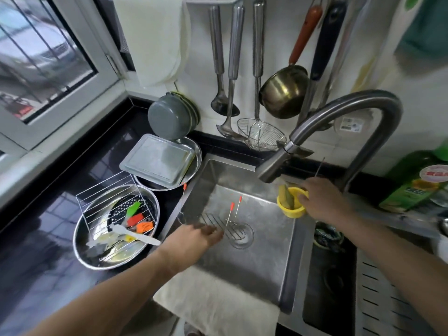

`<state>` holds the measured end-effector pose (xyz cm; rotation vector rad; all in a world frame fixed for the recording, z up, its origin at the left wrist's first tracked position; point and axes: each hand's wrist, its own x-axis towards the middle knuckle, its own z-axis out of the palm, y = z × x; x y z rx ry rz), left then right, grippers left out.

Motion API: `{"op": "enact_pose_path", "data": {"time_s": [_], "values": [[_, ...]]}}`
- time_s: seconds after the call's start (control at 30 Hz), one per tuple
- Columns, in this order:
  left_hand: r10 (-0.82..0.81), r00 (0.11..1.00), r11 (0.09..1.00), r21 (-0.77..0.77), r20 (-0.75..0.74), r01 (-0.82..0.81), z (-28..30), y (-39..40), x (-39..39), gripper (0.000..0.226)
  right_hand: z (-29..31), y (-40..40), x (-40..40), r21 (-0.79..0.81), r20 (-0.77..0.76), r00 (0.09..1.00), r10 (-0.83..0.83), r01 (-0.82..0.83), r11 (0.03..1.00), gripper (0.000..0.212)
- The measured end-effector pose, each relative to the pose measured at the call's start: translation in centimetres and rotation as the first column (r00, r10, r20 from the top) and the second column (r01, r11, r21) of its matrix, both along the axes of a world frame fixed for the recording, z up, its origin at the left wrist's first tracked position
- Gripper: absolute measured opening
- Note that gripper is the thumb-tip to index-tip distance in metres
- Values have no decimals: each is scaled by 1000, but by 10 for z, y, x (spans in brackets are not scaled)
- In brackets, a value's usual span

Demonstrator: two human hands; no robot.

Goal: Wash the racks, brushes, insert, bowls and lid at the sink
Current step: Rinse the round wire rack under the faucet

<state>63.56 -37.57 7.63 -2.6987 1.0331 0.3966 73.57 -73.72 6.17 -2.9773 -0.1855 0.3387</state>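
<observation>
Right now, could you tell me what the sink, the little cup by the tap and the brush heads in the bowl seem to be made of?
Sink: brushed steel, dull grey sheen. Cup: probably plastic, opaque matte yellow. Brush heads: likely silicone, bright green, red and orange.

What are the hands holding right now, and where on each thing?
The left hand grips the wire rack in the sink by its near end. The right hand reaches the yellow cup at its rim; whether it grips is unclear.
</observation>
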Motion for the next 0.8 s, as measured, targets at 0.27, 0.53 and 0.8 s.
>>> {"op": "enact_pose_path", "data": {"time_s": [0.27,0.53,0.8], "values": [[-358,881,835,-316,310,450,0,-69,-30,38,-11,-5,-145,616,-443,784,-434,618,489,10],[-659,674,670,-148,334,728,-34,-222,-26,62,-16,-110,-252,598,-310,390,-867,789,141,16],[-727,683,676,256,71,692,-82,-333,-19,58,-27,-141,-315,542,-284,388,-877,819,187,12]]}}
